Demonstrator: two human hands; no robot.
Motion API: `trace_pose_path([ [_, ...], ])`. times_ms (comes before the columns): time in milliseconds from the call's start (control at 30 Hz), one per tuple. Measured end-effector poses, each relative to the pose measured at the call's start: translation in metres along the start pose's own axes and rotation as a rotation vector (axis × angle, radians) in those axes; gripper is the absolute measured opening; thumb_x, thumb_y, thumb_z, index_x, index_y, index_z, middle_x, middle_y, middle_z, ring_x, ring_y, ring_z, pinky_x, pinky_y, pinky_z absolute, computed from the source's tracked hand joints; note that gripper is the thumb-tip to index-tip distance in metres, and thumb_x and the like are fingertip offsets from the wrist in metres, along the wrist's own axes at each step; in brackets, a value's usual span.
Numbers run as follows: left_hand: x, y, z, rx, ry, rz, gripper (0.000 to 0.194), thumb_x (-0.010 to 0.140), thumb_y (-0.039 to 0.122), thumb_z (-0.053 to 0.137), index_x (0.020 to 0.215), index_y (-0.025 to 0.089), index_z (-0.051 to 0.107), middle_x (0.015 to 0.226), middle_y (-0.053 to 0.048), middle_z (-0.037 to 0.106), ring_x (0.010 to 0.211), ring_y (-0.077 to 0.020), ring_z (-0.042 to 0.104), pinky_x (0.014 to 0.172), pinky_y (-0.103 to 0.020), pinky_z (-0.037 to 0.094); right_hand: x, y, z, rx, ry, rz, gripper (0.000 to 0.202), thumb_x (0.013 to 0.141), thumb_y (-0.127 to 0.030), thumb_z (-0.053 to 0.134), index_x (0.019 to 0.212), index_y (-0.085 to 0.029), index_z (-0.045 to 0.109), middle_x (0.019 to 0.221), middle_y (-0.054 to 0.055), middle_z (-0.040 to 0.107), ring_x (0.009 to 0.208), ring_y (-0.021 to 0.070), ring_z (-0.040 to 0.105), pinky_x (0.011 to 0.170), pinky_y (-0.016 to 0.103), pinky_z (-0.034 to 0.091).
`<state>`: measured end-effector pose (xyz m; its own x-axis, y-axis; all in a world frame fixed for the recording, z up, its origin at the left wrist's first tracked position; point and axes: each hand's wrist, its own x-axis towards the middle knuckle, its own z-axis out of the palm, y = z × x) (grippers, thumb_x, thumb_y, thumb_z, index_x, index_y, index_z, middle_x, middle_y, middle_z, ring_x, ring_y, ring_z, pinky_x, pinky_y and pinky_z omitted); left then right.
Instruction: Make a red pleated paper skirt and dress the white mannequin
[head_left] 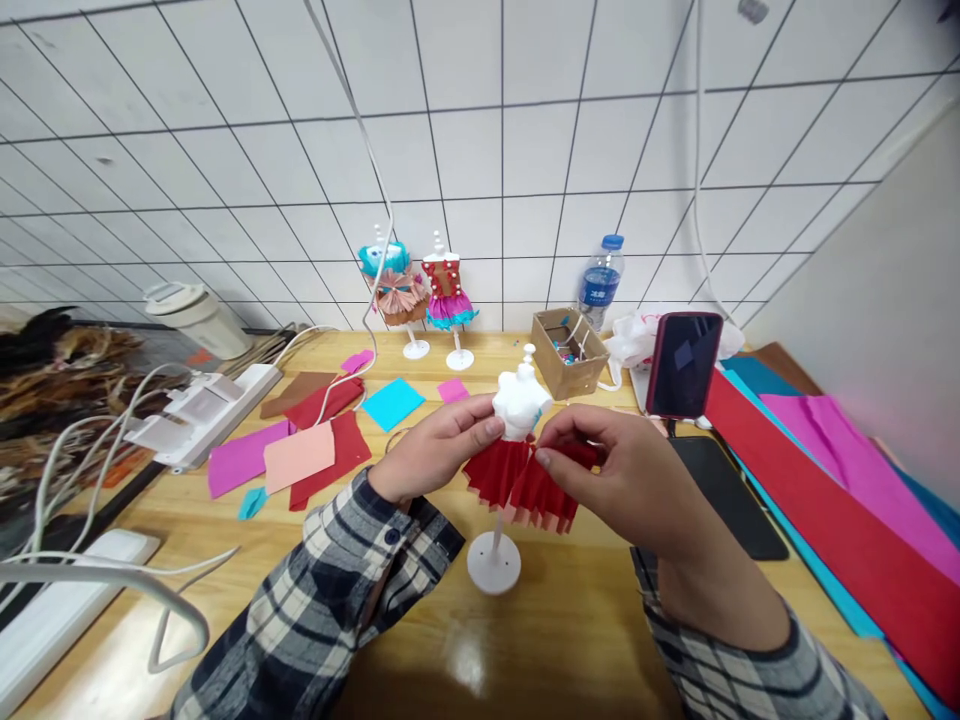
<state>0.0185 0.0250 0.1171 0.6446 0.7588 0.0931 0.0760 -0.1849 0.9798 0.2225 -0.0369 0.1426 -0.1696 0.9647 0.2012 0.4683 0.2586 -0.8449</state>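
Note:
A small white dress-form mannequin (pixel 519 402) stands upright on its round base (pixel 493 565) in front of me. A pleated red paper skirt (pixel 501 472) with a pale pink lower edge fans around its waist. My left hand (pixel 444 442) is closed on the mannequin's side, thumb at the waist and fingertips hidden behind the torso. On the other side, my right hand (pixel 626 470) pinches the upper edge of the skirt between thumb and forefinger. Part of the red paper is hidden behind that hand.
Two dressed mannequins (pixel 448 285) stand by the tiled wall. Behind my work are a cardboard box (pixel 571 375), a water bottle (pixel 601 280) and a propped phone (pixel 684 365). Coloured paper pieces (pixel 300 458) lie left, long paper sheets (pixel 832 470) right. Cables and a power strip (pixel 225 415) occupy the left.

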Motion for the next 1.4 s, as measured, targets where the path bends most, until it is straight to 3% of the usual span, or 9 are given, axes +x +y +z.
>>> trace_pose_path([
  [267, -0.002, 0.003, 0.009, -0.104, 0.061, 0.020, 0.041, 0.089, 0.047, 0.059, 0.122, 0.023, 0.066, 0.112, -0.007, 0.070, 0.116, -0.0246, 0.057, 0.104, -0.037, 0.039, 0.004, 0.002, 0.006, -0.009, 0.000, -0.003, 0.004, 0.078, -0.021, 0.065, 0.078, -0.022, 0.068, 0.073, -0.003, 0.069, 0.063, 0.0107, 0.058, 0.061, 0.023, 0.046],
  [533, -0.005, -0.012, 0.008, -0.271, 0.189, -0.078, 0.062, 0.086, 0.043, 0.064, 0.140, 0.021, 0.043, 0.110, -0.009, 0.070, 0.101, -0.0226, 0.065, 0.089, -0.033, 0.046, -0.006, 0.002, -0.010, -0.076, 0.039, 0.039, 0.004, 0.079, -0.023, 0.065, 0.079, -0.023, 0.069, 0.076, -0.002, 0.071, 0.066, 0.0128, 0.063, 0.060, 0.023, 0.049],
  [667, -0.006, -0.011, 0.010, -0.241, 0.172, -0.058, 0.061, 0.085, 0.043, 0.066, 0.139, 0.020, 0.045, 0.109, -0.009, 0.070, 0.103, -0.0223, 0.064, 0.094, -0.033, 0.044, -0.010, -0.002, -0.013, -0.136, 0.045, 0.024, 0.005, 0.078, -0.021, 0.065, 0.080, -0.023, 0.069, 0.075, -0.003, 0.071, 0.064, 0.0127, 0.063, 0.060, 0.023, 0.049],
  [967, -0.007, -0.008, 0.018, -0.194, 0.154, -0.040, 0.051, 0.089, 0.038, 0.061, 0.135, 0.019, 0.046, 0.103, -0.007, 0.068, 0.091, -0.0176, 0.063, 0.086, -0.031, 0.045, -0.001, -0.002, 0.005, -0.215, 0.023, -0.006, 0.007, 0.077, -0.019, 0.065, 0.075, -0.024, 0.070, 0.066, -0.005, 0.068, 0.058, 0.0113, 0.057, 0.058, 0.024, 0.043],
  [1133, -0.007, -0.007, 0.018, -0.214, 0.170, -0.042, 0.050, 0.090, 0.037, 0.060, 0.134, 0.019, 0.044, 0.107, -0.008, 0.068, 0.095, -0.0189, 0.063, 0.086, -0.030, 0.045, -0.001, 0.002, 0.005, -0.124, 0.008, 0.030, 0.008, 0.079, -0.023, 0.064, 0.079, -0.023, 0.072, 0.073, -0.002, 0.071, 0.061, 0.0133, 0.060, 0.059, 0.025, 0.046],
  [1400, -0.009, -0.004, 0.022, -0.235, 0.209, -0.054, 0.059, 0.088, 0.042, 0.062, 0.138, 0.018, 0.041, 0.108, -0.009, 0.069, 0.096, -0.0202, 0.064, 0.083, -0.029, 0.046, 0.005, 0.008, 0.010, -0.015, 0.001, 0.085, 0.008, 0.078, -0.026, 0.066, 0.079, -0.021, 0.072, 0.068, 0.000, 0.069, 0.058, 0.0135, 0.060, 0.056, 0.025, 0.047],
])
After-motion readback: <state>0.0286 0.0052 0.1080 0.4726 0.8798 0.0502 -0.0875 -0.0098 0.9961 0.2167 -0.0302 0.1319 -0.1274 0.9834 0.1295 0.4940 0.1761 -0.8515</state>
